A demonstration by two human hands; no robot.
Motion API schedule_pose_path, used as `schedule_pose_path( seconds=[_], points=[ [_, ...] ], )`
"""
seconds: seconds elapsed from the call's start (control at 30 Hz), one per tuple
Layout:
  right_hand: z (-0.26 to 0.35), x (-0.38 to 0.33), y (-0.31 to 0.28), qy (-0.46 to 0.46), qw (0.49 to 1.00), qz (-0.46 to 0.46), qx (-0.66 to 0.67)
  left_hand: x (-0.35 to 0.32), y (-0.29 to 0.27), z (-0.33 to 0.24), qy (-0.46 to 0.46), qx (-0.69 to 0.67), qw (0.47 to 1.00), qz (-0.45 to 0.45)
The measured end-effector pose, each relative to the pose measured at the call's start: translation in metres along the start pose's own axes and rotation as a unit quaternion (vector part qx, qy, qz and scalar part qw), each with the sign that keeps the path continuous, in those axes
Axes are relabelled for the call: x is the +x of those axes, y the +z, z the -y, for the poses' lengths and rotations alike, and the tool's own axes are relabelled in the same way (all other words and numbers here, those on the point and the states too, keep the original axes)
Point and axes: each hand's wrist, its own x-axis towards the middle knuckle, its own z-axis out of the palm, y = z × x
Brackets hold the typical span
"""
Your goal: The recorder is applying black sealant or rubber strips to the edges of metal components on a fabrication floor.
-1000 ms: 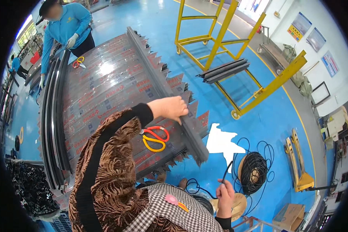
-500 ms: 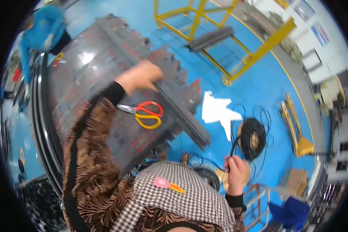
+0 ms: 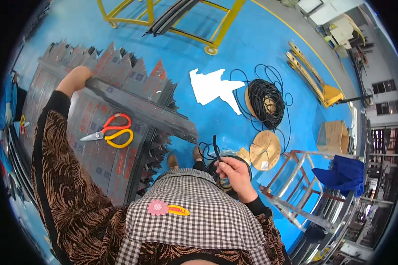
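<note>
My left hand is closed round a long dark profile strip that lies slantwise across a stack of grey-black sheets with jagged ends. Its fingertips are partly hidden. My right hand, in front of my checked apron, pinches a thin black rubber cord; one end of the cord sticks up above the fingers. Scissors with one red and one yellow handle lie on the sheets between my hands, blades spread slightly and pointing left.
A coil of black cord lies on the blue floor beside a round cardboard disc. White sheet scrap lies nearby. Farther off are a yellow frame trolley, a yellow pallet jack, a cardboard box and a metal frame.
The view has turned to the right. My left hand has moved along the strip toward its far end. My right hand has come in toward my body with the cord.
</note>
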Motion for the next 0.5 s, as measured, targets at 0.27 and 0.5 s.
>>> schedule_pose_path(
  seconds=[0.27, 0.5],
  points=[
    [-0.008, 0.001, -0.016, -0.01, 0.997, 0.004, 0.077, 0.01, -0.089, -0.035, -0.006, 0.017, 0.994, -0.109],
    [-0.005, 0.008, -0.033, -0.055, 0.979, 0.042, 0.191, 0.04, -0.201, -0.037, -0.101, 0.003, 0.969, -0.227]
  ],
)
